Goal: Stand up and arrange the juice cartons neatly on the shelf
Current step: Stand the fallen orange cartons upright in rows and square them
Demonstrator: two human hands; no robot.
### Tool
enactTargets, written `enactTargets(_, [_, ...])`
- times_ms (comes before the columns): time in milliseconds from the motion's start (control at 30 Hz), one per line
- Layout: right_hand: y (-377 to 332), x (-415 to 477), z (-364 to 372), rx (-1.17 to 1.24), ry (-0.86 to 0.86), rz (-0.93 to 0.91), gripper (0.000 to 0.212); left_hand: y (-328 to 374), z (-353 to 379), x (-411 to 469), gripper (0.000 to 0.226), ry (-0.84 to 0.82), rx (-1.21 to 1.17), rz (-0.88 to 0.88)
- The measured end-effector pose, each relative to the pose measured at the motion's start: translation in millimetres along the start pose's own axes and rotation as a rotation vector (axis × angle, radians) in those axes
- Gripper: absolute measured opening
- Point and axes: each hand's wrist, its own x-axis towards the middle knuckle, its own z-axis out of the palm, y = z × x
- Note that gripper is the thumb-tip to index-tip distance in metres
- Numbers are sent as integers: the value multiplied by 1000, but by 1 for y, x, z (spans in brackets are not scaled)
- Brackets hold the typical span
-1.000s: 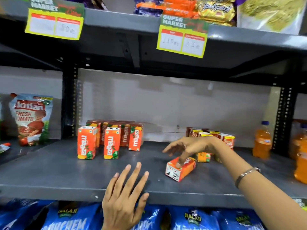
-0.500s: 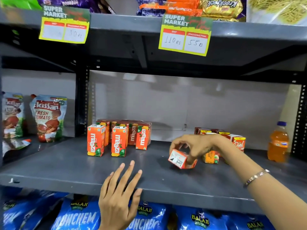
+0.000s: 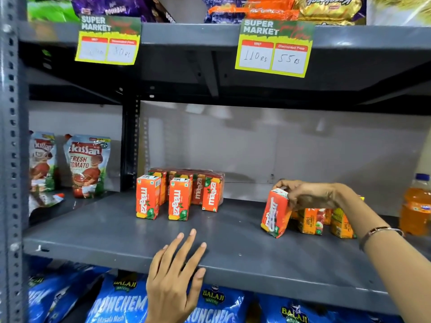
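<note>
Grey shelf [image 3: 233,248]: right hand [image 3: 312,194] grips tilted carton [image 3: 275,213] (top end).

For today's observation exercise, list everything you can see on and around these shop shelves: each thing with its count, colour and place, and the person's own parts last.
Held carton: one, orange, tilted, middle shelf right of centre.
Upright orange cartons: front two clear, more behind, exact count unclear; middle shelf, left of centre.
Apple juice cartons: at least two, orange-yellow, behind the held carton.
Bottles: one, orange drink, blue cap, far right.
Tomato pouches: two standing, one lying; red and white, left bay.
Price tags: two, yellow-green, upper shelf edge.
Snack packs: several, mixed colours, top shelf.
Wafer bags: several, blue, bottom shelf.
Shelf: grey metal.
Left hand: open, on the shelf's front edge.
Right hand: gripping the held carton's top; bracelet on wrist.
</note>
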Motion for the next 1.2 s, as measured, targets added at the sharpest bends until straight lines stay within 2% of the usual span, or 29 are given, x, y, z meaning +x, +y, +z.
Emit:
enactTargets(100, [2, 4, 0, -47, 17, 12, 42, 1, 1, 1, 35, 13, 8, -4])
enactTargets(200, [1, 11, 0, -143, 117, 1, 34, 2, 2, 1, 35, 32, 13, -4])
enactTargets(433, [1, 14, 6, -243, 122, -139, 48, 1, 3, 1, 34, 52, 20, 5])
enactTargets(733, [-15, 23, 12, -312, 203, -167, 32, -1, 3, 0, 35, 17, -6, 6])
enactTargets(867, [-39, 46, 32, -335, 281, -235, 35, -1, 2, 0, 34, 26, -13, 7])
enactTargets(1100, [-73, 89, 76, -266, 252, -290, 41, -2, 1, 0, 34, 16, -34, 15])
enactTargets(1200, [-76, 104, 85, -255, 216, -284, 35, -3, 1, 0, 34, 18, -39, 28])
